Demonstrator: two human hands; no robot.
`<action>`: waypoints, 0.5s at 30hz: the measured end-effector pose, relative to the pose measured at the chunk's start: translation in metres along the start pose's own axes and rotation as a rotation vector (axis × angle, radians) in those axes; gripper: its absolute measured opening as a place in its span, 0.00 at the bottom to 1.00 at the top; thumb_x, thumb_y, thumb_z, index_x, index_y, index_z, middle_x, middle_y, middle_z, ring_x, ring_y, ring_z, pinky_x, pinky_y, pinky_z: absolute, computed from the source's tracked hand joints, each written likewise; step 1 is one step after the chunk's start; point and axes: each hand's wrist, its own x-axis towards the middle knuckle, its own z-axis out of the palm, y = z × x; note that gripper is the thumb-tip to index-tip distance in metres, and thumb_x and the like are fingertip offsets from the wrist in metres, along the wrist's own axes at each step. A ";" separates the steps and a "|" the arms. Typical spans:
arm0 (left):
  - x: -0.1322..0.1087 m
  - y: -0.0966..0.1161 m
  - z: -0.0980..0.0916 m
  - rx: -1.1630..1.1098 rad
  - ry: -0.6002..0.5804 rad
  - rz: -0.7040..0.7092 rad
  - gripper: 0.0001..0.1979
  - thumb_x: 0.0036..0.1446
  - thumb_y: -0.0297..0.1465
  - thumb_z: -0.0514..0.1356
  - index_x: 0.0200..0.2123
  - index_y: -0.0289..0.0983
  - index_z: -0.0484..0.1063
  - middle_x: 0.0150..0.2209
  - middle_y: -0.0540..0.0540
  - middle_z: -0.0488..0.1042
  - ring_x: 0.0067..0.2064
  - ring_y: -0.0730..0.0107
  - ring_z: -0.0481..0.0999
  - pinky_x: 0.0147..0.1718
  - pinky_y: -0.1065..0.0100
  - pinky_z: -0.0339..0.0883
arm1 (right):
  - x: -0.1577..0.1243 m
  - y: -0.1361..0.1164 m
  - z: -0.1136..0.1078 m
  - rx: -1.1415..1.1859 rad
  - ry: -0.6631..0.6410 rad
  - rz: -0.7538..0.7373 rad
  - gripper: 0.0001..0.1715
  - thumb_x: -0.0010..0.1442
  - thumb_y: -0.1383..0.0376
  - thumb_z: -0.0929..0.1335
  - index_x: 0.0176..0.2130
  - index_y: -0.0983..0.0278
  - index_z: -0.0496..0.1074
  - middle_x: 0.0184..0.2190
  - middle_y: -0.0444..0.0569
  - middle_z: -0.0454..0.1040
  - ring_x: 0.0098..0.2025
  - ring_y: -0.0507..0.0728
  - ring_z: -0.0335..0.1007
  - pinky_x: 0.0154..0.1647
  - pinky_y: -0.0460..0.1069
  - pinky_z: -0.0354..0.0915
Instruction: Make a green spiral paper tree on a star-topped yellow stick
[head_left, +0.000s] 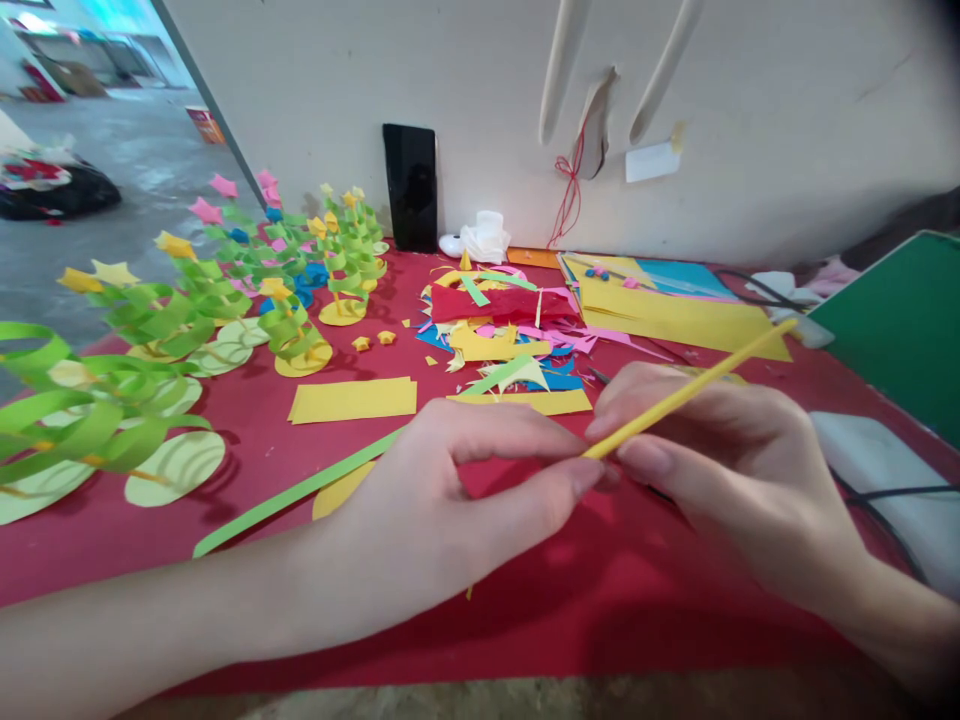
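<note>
Both hands meet over the red tabletop and pinch a thin yellow paper stick (697,385), which slants up to the right. My left hand (480,490) grips its lower end between thumb and fingers. Close beside it, my right hand (712,450) pinches the stick a little farther up. Under my left hand lie a long green paper strip (300,492) and part of a yellow paper piece (337,495). Just beyond the hands is a yellow strip (555,402), and to its left are stacked yellow rectangles (352,400).
Green spiral paper plants (157,370) with star tops stand along the left. Paper scraps (510,340) heap at the centre, near two small yellow stars (375,340). A phone (411,188) leans on the wall. Coloured sheets (675,310) and a green board (900,330) lie right.
</note>
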 end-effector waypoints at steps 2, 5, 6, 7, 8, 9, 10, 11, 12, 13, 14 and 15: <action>0.001 0.000 -0.001 -0.033 -0.003 -0.031 0.07 0.55 0.28 0.58 0.30 0.43 0.76 0.29 0.59 0.78 0.31 0.76 0.76 0.33 0.79 0.70 | 0.001 0.000 0.000 -0.003 0.022 -0.005 0.08 0.54 0.70 0.68 0.31 0.56 0.75 0.26 0.41 0.73 0.29 0.48 0.68 0.30 0.41 0.67; 0.002 -0.001 -0.003 -0.096 -0.011 -0.078 0.06 0.54 0.28 0.59 0.30 0.43 0.76 0.30 0.59 0.78 0.33 0.75 0.76 0.32 0.81 0.70 | 0.002 0.000 0.001 -0.047 0.070 -0.007 0.05 0.53 0.68 0.69 0.30 0.57 0.74 0.27 0.41 0.72 0.29 0.48 0.68 0.30 0.41 0.67; 0.002 -0.002 -0.003 -0.125 -0.017 -0.101 0.07 0.54 0.28 0.59 0.30 0.44 0.76 0.31 0.59 0.78 0.34 0.75 0.76 0.33 0.81 0.70 | 0.002 0.000 0.001 -0.059 0.079 -0.002 0.04 0.52 0.68 0.69 0.29 0.58 0.74 0.27 0.41 0.72 0.29 0.48 0.68 0.30 0.41 0.67; 0.002 -0.004 -0.002 -0.163 -0.025 -0.127 0.07 0.54 0.28 0.59 0.31 0.44 0.77 0.32 0.58 0.78 0.36 0.75 0.76 0.34 0.81 0.70 | 0.002 0.001 0.001 -0.058 0.081 0.010 0.04 0.52 0.68 0.70 0.28 0.58 0.74 0.26 0.41 0.72 0.29 0.48 0.68 0.29 0.41 0.66; 0.001 -0.007 -0.002 -0.213 -0.031 -0.147 0.07 0.55 0.29 0.59 0.32 0.45 0.77 0.32 0.58 0.78 0.37 0.74 0.76 0.35 0.81 0.70 | 0.002 0.001 0.002 -0.046 0.078 0.031 0.04 0.52 0.68 0.69 0.28 0.58 0.74 0.25 0.41 0.72 0.28 0.48 0.68 0.29 0.41 0.66; 0.000 -0.010 -0.001 -0.273 -0.034 -0.160 0.08 0.55 0.29 0.58 0.32 0.47 0.77 0.33 0.58 0.78 0.38 0.74 0.76 0.37 0.79 0.71 | 0.002 0.002 0.002 -0.026 0.068 0.058 0.04 0.53 0.68 0.69 0.28 0.58 0.74 0.24 0.41 0.72 0.27 0.48 0.68 0.27 0.41 0.66; 0.000 -0.014 0.000 -0.340 -0.030 -0.163 0.08 0.56 0.29 0.58 0.33 0.48 0.77 0.34 0.58 0.78 0.39 0.73 0.76 0.39 0.77 0.71 | 0.002 0.003 0.001 0.000 0.057 0.088 0.04 0.53 0.68 0.69 0.28 0.58 0.73 0.24 0.40 0.72 0.26 0.48 0.68 0.26 0.41 0.66; -0.001 -0.018 0.001 -0.401 -0.017 -0.153 0.09 0.56 0.30 0.57 0.34 0.49 0.76 0.35 0.59 0.78 0.40 0.72 0.76 0.40 0.75 0.71 | 0.002 0.005 0.001 0.026 0.049 0.117 0.04 0.54 0.67 0.68 0.29 0.58 0.73 0.23 0.40 0.72 0.25 0.48 0.68 0.25 0.41 0.65; -0.001 -0.021 0.002 -0.446 -0.004 -0.139 0.09 0.57 0.31 0.57 0.35 0.50 0.76 0.36 0.59 0.78 0.40 0.71 0.76 0.42 0.73 0.71 | 0.002 0.006 0.001 0.044 0.044 0.136 0.04 0.55 0.66 0.68 0.29 0.59 0.73 0.23 0.41 0.72 0.25 0.48 0.68 0.24 0.41 0.65; -0.001 -0.024 0.002 -0.460 0.015 -0.125 0.08 0.57 0.33 0.56 0.36 0.50 0.75 0.37 0.58 0.78 0.41 0.70 0.76 0.42 0.71 0.71 | 0.002 0.007 0.000 0.051 0.042 0.151 0.04 0.55 0.66 0.68 0.30 0.59 0.73 0.23 0.41 0.72 0.25 0.49 0.68 0.24 0.42 0.64; 0.000 -0.025 0.002 -0.436 0.027 -0.121 0.08 0.57 0.33 0.56 0.36 0.50 0.76 0.37 0.58 0.78 0.41 0.70 0.76 0.41 0.71 0.72 | 0.002 0.008 0.000 0.052 0.043 0.157 0.04 0.55 0.65 0.67 0.29 0.59 0.73 0.24 0.42 0.72 0.26 0.49 0.68 0.24 0.42 0.64; 0.001 -0.025 0.001 -0.381 0.035 -0.122 0.08 0.57 0.33 0.56 0.35 0.48 0.76 0.37 0.57 0.78 0.40 0.70 0.76 0.40 0.73 0.72 | 0.002 0.009 -0.001 0.047 0.044 0.157 0.04 0.55 0.64 0.67 0.29 0.60 0.72 0.25 0.42 0.72 0.26 0.49 0.68 0.24 0.42 0.64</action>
